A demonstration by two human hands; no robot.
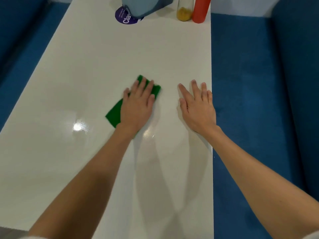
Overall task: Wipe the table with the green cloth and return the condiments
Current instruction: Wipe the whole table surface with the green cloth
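The green rectangular cloth [114, 116] lies flat on the glossy white table [86, 66], just left of the table's middle, its long axis running from about seven o'clock to one o'clock. The left hand [138, 109] lies palm down on top of it. The fingers are straight and slightly spread and press the cloth to the surface without curling round it. One corner of the cloth shows beyond the fingertips at twelve o'clock of the hand, and a wider piece sticks out at eight o'clock of it. The right hand [198, 107] sits at three o'clock of the left one, apart from the cloth. It is palm down on the bare tabletop close to the table's right edge, with the fingers straight and fanned and nothing held.

At the far end of the table, around one o'clock, a tall red plastic bottle [201, 9] stands upright. Touching or just beside it on its left is a clear bottle with yellow-brown contents [184, 12]. At twelve o'clock a pale blue container [145, 6] stands partly over a round purple sticker with white lettering [122, 17]. A bright glare spot [78, 126] shines at nine o'clock of the cloth. Deep blue surfaces [250, 83] flank the table on both sides.
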